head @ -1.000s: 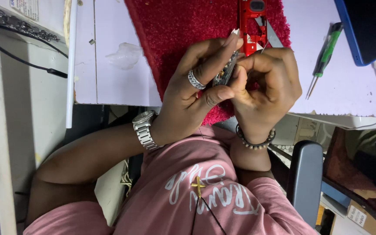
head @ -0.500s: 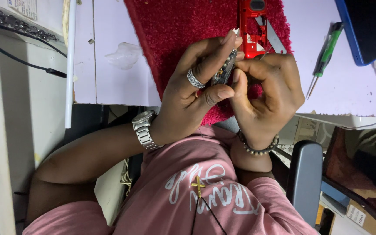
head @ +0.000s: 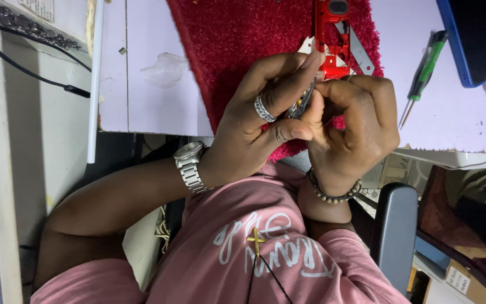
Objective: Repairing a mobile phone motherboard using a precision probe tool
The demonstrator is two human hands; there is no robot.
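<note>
My left hand, with a ring and a metal wristwatch, and my right hand, with a bead bracelet, meet over the near edge of a red fuzzy mat. Pinched between the fingers of both hands is a small thin greyish part, mostly hidden by them. Just beyond my fingertips a red device frame with silver metal strips lies on the mat.
On the white desk, a green-handled screwdriver lies right of the mat, with a blue-cased phone and its white cable beyond. A crumpled clear plastic piece sits left of the mat. A black cable runs far left; a chair armrest is at lower right.
Both hands stay together at the mat's edge. My right fingers have shifted slightly around the small part.
</note>
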